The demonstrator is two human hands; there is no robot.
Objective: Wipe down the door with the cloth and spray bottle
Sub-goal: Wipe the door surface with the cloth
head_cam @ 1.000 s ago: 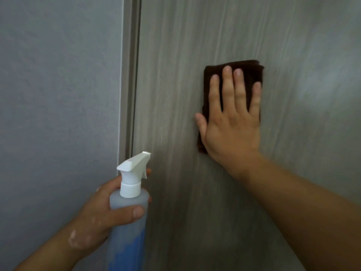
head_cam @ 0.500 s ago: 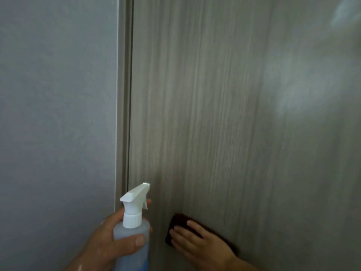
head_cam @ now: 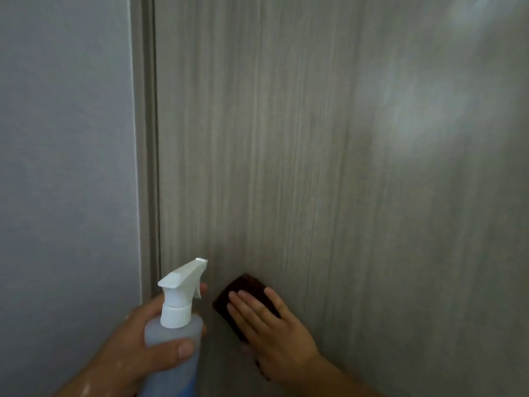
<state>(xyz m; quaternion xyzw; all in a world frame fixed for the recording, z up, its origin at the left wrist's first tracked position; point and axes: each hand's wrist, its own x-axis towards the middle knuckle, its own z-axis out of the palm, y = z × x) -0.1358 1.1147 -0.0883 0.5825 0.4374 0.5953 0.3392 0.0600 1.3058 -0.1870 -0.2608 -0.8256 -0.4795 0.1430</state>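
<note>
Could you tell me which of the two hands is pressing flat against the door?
The right hand, fingers straight on the dark brown cloth against the door; the left hand instead grips the spray bottle.

The door [head_cam: 329,167] fills the middle and right of the view, with its frame [head_cam: 144,138] along its left edge and the wall [head_cam: 63,138] left of that. Low on the door, the cloth [head_cam: 237,290] lies flat against it under the right hand [head_cam: 274,333]. Just left of the cloth, in front of the door's left edge, the left hand [head_cam: 137,348] holds the spray bottle [head_cam: 174,325] upright, nozzle toward the door.
</note>
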